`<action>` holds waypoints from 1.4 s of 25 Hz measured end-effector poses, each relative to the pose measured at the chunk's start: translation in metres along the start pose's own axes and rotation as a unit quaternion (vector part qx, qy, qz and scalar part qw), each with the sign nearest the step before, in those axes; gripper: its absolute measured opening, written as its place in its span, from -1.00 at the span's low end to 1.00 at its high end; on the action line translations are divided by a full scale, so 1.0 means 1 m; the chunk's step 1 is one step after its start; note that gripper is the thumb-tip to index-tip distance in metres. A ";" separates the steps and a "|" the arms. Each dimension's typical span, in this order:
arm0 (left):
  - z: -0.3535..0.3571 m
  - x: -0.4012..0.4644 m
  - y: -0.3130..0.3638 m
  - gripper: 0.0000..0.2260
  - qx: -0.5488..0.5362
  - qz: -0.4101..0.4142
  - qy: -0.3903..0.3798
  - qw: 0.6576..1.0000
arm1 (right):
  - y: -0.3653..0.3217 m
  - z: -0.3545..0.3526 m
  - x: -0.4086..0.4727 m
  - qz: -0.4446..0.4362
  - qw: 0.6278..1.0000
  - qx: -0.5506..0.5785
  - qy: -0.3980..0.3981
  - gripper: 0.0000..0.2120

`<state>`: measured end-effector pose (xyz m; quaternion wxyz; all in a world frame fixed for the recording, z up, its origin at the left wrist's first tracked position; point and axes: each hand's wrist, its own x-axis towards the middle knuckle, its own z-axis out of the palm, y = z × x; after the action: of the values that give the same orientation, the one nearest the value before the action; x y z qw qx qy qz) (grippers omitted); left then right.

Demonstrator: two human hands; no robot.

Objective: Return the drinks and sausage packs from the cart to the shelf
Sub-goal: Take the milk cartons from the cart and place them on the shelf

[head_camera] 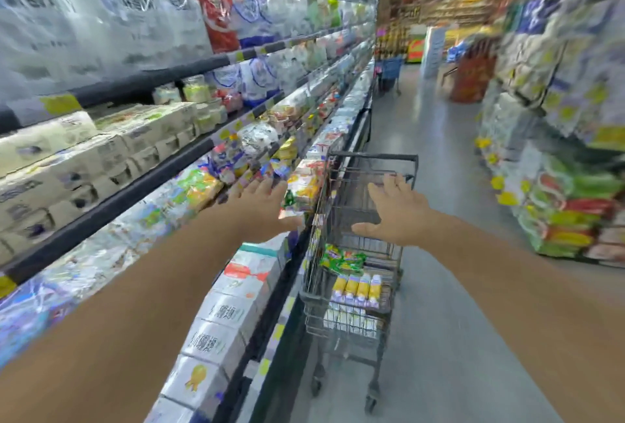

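**Spotter:** Where are you right now?

**Me:** In the aisle, both arms stretched out ahead. My left hand (pixel 267 206) is flat and empty, fingers spread, out in front of the lower shelf (pixel 142 185) by the packaged goods. My right hand (pixel 395 211) is open too, fingers fanned, hanging over the cart (pixel 372 165) with the fingertips near its far rim. I can't tell whether they touch the wire. Neither hand is holding anything.

**Spotter:** And the stock you're meant to put back?

**Me:** It's in the cart. A row of small drinks (pixel 358 285) with yellow and pale labels is standing together low in the basket, with more pale cartons under them on the bottom rack. Just above sits a green and yellow pack (pixel 341 258), leaning against the left wall. I take that for the sausages, but the picture is smeared and I can't read it.

**Spotter:** So which step is this?

**Me:** A reach, I'd say, between loads. Nothing's picked up, and both items are waiting.

**Spotter:** Next move?

**Me:** Drop the right hand well down into the basket, past the rim, and close round one bottle or the pack. The basket is deep and narrow, so I'd go in straight from above. Then swing left to the shelf, and find the matching slot.
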<state>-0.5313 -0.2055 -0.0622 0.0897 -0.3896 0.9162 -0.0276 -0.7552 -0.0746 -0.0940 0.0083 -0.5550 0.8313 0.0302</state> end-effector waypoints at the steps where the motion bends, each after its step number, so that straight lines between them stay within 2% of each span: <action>1: 0.003 0.020 0.007 -0.15 0.009 0.015 -0.004 1.000 | 0.009 0.006 0.008 0.010 1.000 0.005 -0.003 0.00; 7: 0.014 0.136 0.016 -0.18 0.009 0.087 -0.011 0.996 | 0.045 0.035 0.082 0.064 0.997 0.033 -0.023 -0.03; 12: 0.027 0.228 0.009 -0.19 0.027 0.143 -0.031 0.989 | 0.046 0.042 0.153 0.104 0.992 0.050 -0.058 -0.05; 20: 0.085 0.355 0.041 -0.18 0.022 0.207 -0.083 0.974 | 0.081 0.106 0.219 0.130 0.980 0.098 -0.118 -0.12; 26: 0.161 0.420 0.082 -0.19 -0.009 0.176 -0.165 0.971 | 0.124 0.192 0.282 0.103 0.971 0.116 -0.183 -0.12; 31: 0.231 0.454 0.106 -0.19 -0.033 0.149 -0.209 0.966 | 0.141 0.271 0.325 0.079 0.965 0.137 -0.211 -0.23; 35: 0.297 0.474 0.104 -0.18 -0.069 0.118 -0.258 0.956 | 0.128 0.331 0.343 0.080 0.949 0.188 -0.239 -0.37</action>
<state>-0.8720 -0.4678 -0.4346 0.2982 -0.2779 0.9011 0.1482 -1.0116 -0.3225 -0.4350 0.3086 -0.4513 0.8373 0.0057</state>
